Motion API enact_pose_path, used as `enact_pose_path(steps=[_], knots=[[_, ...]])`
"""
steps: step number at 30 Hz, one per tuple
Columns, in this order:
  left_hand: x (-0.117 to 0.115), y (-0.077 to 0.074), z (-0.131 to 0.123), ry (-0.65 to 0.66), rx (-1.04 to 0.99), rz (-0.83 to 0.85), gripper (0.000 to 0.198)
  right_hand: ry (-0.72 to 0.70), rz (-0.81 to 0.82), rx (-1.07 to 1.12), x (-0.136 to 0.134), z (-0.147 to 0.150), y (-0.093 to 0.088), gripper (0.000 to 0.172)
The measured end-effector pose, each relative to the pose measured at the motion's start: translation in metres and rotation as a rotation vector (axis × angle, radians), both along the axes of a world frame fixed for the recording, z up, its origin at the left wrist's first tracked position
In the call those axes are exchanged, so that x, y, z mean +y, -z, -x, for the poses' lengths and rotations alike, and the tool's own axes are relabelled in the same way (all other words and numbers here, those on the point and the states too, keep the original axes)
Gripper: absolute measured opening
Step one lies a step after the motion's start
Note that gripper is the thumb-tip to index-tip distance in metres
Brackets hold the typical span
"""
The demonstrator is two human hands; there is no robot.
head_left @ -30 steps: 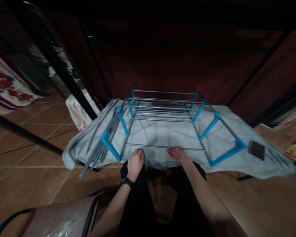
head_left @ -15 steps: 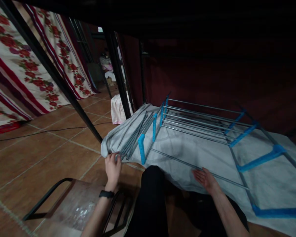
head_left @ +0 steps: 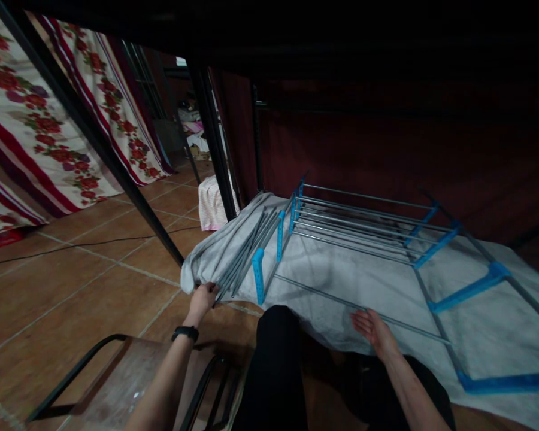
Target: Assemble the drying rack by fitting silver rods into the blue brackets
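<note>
**Left hand at the loose rods, right hand open by the rack**

The left fingers curl around the near ends of the rods; whether they grip one or only touch, I cannot tell. The right fingers are spread and hold nothing, palm turned up beside the near bar; contact with it is unclear.

The rods lie in a crossed bundle on the grey cloth, just left of the rack, some ends at the cloth's edge. The rack rests on the same cloth, its blue brackets upright or leaning, with more bars grouped toward the far end.

Because the rods overlap, drawing one out could drag others over the edge onto the tiles. A rod swung right might knock the nearest bracket, and a tug on the loose cloth could shift the rack.
</note>
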State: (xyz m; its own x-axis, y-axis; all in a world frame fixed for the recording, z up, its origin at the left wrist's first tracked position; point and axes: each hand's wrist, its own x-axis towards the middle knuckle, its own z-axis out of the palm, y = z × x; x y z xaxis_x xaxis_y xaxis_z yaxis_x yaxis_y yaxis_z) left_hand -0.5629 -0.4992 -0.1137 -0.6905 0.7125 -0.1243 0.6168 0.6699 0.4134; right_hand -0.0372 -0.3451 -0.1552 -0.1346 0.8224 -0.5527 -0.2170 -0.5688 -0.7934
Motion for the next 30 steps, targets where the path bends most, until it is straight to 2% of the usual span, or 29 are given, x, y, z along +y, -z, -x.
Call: enact_pose_path(steps=[5,12,15,17,20,23,25,30], knots=[[0.004,0.002,0.001,-0.066,0.055,-0.038,0.032,-0.011,-0.008,0.003,-0.001,-0.001,0.003,0.030],[0.013,0.000,-0.010,-0.087,0.166,-0.108,0.035,-0.021,-0.037,0.015,-0.002,-0.002,0.003,0.032],[0.018,-0.003,-0.021,-0.034,0.329,-0.194,0.034,-0.031,-0.027,0.012,-0.001,-0.004,0.004,0.032],[0.023,-0.004,-0.030,0.061,0.393,-0.229,0.034,-0.030,-0.019,0.014,0.000,-0.004,0.005,0.032],[0.033,-0.006,-0.043,0.199,0.358,-0.204,0.036,-0.027,-0.008,0.015,0.002,-0.005,0.006,0.032],[0.042,-0.008,-0.053,0.227,0.330,-0.121,0.035,-0.022,0.000,0.010,0.003,-0.005,0.007,0.030],[0.048,-0.009,-0.056,0.186,0.266,-0.106,0.029,-0.021,-0.005,0.013,0.003,-0.005,0.008,0.030],[0.058,-0.010,-0.046,-0.016,-0.102,-0.167,0.018,-0.016,-0.026,0.015,0.002,-0.006,0.010,0.031]])
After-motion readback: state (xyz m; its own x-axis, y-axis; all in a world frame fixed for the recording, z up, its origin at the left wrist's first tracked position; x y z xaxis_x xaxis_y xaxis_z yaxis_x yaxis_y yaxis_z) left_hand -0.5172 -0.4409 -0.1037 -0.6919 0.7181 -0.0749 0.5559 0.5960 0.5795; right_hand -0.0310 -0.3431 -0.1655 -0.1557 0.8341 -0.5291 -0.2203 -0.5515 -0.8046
